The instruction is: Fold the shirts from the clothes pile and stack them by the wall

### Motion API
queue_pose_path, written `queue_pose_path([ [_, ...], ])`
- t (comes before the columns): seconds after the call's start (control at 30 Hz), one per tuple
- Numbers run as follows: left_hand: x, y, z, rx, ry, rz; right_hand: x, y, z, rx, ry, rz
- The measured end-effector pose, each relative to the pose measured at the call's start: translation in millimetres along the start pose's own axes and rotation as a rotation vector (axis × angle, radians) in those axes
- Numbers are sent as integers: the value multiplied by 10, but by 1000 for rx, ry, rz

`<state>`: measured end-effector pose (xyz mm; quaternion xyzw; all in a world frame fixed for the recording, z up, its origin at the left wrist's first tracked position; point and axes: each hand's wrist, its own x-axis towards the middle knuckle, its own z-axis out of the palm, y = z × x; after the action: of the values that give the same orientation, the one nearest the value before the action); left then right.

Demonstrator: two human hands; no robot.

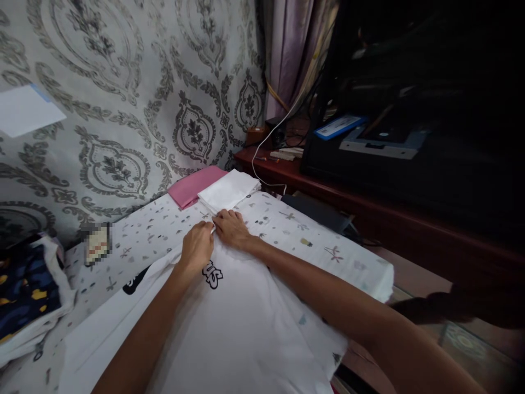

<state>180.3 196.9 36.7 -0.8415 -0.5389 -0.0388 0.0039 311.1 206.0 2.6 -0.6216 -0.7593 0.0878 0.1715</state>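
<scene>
One white shirt [241, 334] at the center and bottom of the frame, spread on a patterned bedsheet [295, 219], long axis apparently running from the center down to the bottom edge. At its far edge, just left of the frame's center, left hand [197, 243], grip closed on a pinch of white fabric. Touching the same edge, slightly higher and to the right, right hand [232, 227], fingers curled down; cannot tell whether pinching or only pressing, undersides being hidden. From either grip, nearly all of the shirt toward the bottom of the frame, black lettering [214, 278] just below. Just beyond the fingertips, nearer to the right hand, a folded white cloth [229, 189], right beside a pink cloth [194, 189].
</scene>
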Motion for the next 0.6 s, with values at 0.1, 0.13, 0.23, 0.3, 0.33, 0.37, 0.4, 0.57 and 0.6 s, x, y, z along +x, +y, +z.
queue_pose_path([
  [0.1,-71,39,19,-1,-19,-6,0,0,-9,3,-13,7],
  [0.13,-82,39,25,-9,-16,-9,-2,-3,-10,4,-16,7],
  [0.23,-104,22,30,-22,20,-21,-6,-11,-8,5,-18,7],
  [0.3,-127,14,20,0,34,-20,-8,-13,-9,6,-21,7],
  [0.33,-143,14,12,22,28,-19,-10,-12,-12,6,-24,7],
  [0.37,-163,17,2,52,14,-17,-10,-11,-16,7,-27,9],
  [0.4,-185,23,-7,84,-1,-15,-11,-8,-21,9,-28,10],
  [0.57,-290,80,-35,174,11,-9,1,12,-38,35,-37,19],
  [0.6,-306,96,-34,164,20,-13,6,15,-39,40,-43,23],
])
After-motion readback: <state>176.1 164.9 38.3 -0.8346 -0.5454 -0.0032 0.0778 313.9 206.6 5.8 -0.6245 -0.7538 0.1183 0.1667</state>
